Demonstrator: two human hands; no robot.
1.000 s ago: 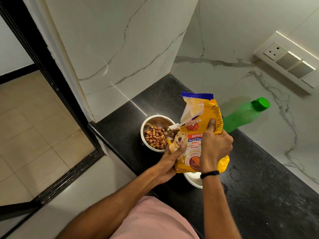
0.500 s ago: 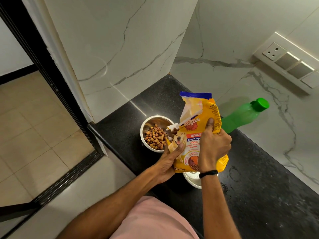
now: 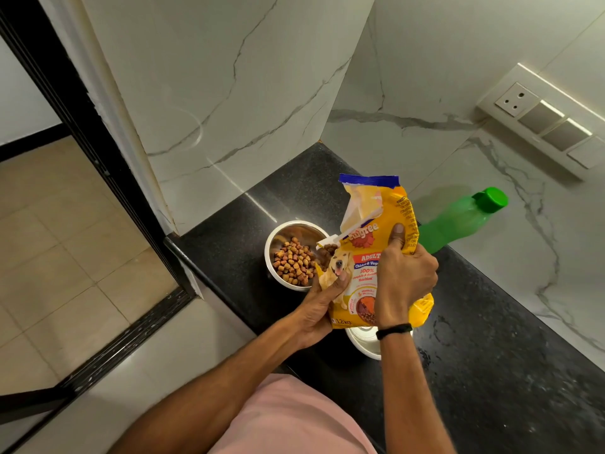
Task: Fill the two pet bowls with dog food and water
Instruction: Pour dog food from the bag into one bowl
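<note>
Landmark = the steel bowl (image 3: 296, 230) with kibble (image 3: 294, 265), sitting on the black worktop (image 3: 491, 371) near its left edge.

- Dog food bag (image 3: 370, 253): yellow with a blue top strip, held up off the worktop just right of the bowl. The torn side flap overlaps the bowl's right rim, and brown kibble shows at the tear.
- Left hand (image 3: 322, 309): grips the bag's lower left corner, just below-right of the bowl. The thumb lies across the dog print on the front; the fingers are behind the bag and can't be seen.
- Right hand (image 3: 404, 283): clamped on the bag's right side, further right of the bowl. The thumb points up on the front and the fingers curl round the edge. There is a black band (image 3: 394, 330) on the wrist.
- Kibble is piled in the bowl, mostly toward the near side, with bare steel showing at the far wall.
- Second bowl (image 3: 361, 340): below-right of the first, mostly hidden under the bag and right wrist. Contents can't be told.
- Green bottle (image 3: 458, 221): cap on, well right of the bowl, behind the bag by the marble wall.
- Switch panel (image 3: 543, 122): on the wall, up-right of the bowl.
- Pink garment (image 3: 294, 417): at the bottom of the frame.
</note>
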